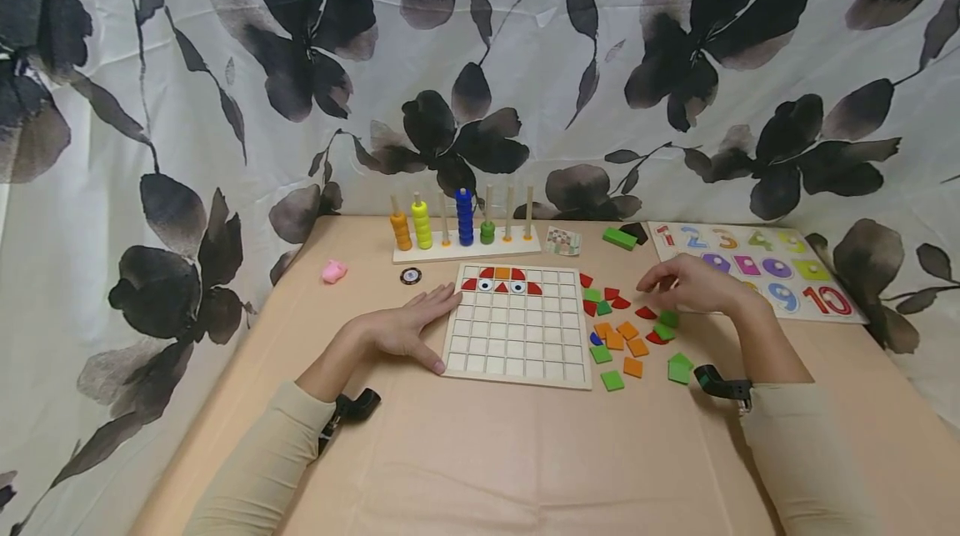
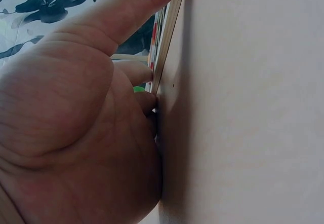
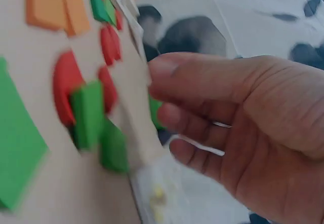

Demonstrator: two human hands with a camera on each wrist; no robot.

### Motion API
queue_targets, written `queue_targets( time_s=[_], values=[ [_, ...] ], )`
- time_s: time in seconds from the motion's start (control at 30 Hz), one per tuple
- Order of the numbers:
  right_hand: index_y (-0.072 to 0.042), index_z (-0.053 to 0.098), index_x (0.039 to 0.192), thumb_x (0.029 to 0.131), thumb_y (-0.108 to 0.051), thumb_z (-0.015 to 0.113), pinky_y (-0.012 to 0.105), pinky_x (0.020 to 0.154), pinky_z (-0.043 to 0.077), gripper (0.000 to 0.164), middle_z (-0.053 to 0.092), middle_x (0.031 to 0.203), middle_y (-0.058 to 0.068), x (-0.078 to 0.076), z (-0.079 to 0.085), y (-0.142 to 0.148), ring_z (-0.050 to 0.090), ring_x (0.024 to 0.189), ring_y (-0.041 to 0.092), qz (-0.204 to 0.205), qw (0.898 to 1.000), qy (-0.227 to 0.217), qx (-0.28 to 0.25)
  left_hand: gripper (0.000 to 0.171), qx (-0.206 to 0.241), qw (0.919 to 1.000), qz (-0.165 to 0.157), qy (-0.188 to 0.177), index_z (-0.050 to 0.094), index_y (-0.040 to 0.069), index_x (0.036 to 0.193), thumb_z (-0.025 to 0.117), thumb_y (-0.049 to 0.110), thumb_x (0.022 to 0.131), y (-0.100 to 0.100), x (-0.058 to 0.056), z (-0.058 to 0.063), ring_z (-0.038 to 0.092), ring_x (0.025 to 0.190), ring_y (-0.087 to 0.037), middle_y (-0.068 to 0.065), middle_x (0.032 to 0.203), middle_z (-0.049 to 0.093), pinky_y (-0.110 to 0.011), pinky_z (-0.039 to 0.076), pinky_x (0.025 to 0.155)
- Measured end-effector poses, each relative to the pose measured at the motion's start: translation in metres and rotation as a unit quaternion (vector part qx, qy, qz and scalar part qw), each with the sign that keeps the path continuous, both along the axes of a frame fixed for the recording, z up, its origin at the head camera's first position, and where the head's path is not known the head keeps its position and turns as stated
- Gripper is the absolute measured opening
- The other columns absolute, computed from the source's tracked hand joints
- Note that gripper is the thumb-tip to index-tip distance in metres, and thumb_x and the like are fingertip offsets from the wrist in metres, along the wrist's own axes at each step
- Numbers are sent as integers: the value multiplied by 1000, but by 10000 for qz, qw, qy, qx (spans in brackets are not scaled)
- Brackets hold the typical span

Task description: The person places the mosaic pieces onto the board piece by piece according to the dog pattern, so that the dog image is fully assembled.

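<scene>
My left hand [image 1: 405,326] lies with its fingers spread at the left edge of a white gridded board [image 1: 517,353]; in the left wrist view the thumb touches that edge. Red pieces, an orange square [image 1: 502,273] and two eye pieces [image 1: 486,286] fill part of the board's top rows. Above loose pieces to the right hovers my right hand [image 1: 693,284], its fingers loosely bent, with nothing visible between them. Nearest to it are a red piece [image 1: 646,313] and green pieces [image 1: 669,318]. Orange squares [image 1: 627,330] and a green pentagon [image 1: 679,368] lie closer to me.
Behind the board stands a peg rack [image 1: 510,246] with coloured rings. A number board [image 1: 832,311] lies at the right, beside a green block [image 1: 619,238] and a small picture card [image 1: 563,241]. A pink lump [image 1: 333,272] and a round black token [image 1: 411,276] are at the left.
</scene>
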State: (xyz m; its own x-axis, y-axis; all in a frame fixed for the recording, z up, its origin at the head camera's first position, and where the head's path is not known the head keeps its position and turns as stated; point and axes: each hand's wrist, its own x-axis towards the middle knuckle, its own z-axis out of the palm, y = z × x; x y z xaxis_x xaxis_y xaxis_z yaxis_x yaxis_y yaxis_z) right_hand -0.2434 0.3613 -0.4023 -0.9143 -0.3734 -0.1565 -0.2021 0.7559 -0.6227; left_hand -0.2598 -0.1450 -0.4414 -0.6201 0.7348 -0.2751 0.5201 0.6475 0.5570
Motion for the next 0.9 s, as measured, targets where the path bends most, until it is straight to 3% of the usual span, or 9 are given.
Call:
queue_targets(
  time_s=[0.13, 0.33, 0.63, 0.9],
  values=[
    [-11, 74, 103, 83, -4, 70, 28, 67, 49, 21, 69, 93, 4, 6, 0, 18, 55, 85, 24, 78, 9994, -226, 233, 120, 12, 10000, 0, 13, 6, 24, 156, 78, 60, 67, 1, 0, 1, -12, 146, -20, 2, 161, -10, -46, -1, 118],
    [-12, 73, 101, 79, -7, 76, 30, 70, 44, 23, 62, 85, 3, 6, -7, 25, 50, 84, 22, 202, 9975, -373, 566, 120, 58, 9999, -96, 91, 5, 23, 156, 77, 61, 68, -1, 0, 1, -12, 146, -19, -1, 161, -10, -45, -1, 118],
    [-11, 68, 96, 78, -3, 76, 31, 78, 48, 21, 64, 88, 5, 0, -12, 17, 54, 86, 24, 191, 9989, -358, 237, 118, 36, 9998, -140, 154, 5, 24, 156, 76, 62, 69, -1, -1, 0, -12, 146, -17, -1, 162, -10, -43, -1, 118],
    [-7, 66, 99, 88, -6, 68, 25, 72, 51, 12, 66, 90, 7, -3, 5, -9, 56, 82, 23, -74, 9983, 403, -425, 119, 1, 10000, -62, 57, 5, 26, 156, 76, 63, 68, 0, -1, 0, -12, 146, -18, 3, 161, -11, -44, -1, 118]
  ],
)
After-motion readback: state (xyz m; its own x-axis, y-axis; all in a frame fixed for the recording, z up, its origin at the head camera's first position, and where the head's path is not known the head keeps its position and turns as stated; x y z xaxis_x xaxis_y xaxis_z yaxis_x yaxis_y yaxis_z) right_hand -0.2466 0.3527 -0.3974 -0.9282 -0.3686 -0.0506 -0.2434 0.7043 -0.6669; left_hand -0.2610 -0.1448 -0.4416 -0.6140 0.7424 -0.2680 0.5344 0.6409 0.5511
